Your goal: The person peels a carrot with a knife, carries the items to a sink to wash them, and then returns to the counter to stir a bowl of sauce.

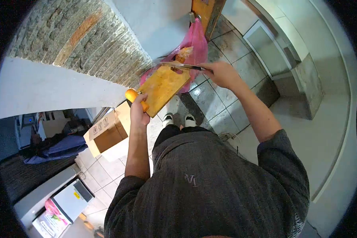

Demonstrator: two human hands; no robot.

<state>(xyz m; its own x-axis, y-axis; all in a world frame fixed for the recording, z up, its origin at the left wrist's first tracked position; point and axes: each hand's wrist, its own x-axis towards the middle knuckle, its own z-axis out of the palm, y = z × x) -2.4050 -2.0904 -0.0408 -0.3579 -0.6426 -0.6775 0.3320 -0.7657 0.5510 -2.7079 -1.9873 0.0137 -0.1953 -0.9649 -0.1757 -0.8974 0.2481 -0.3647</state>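
My left hand (137,112) is closed around the near left edge of a wooden cutting board (161,88), which is tilted with its far end over a pink plastic bag (198,43). Against the board, the same hand keeps a rounded orange piece of food (131,95), partly hidden by my fingers. My right hand (222,74) grips a knife (192,67) by its handle. The knife's blade lies across the board's far end, close to the handle slot, where small dark scraps show. Inside the bag is some orange-brown waste (183,54).
The bag hangs from a door handle (192,17) beside a rough stone-faced wall (75,35). An open cardboard box (107,133) stands at left. My shoes (190,120) are on the tiled floor (222,107). At right are a low ledge (305,87) and a white-framed panel (267,47).
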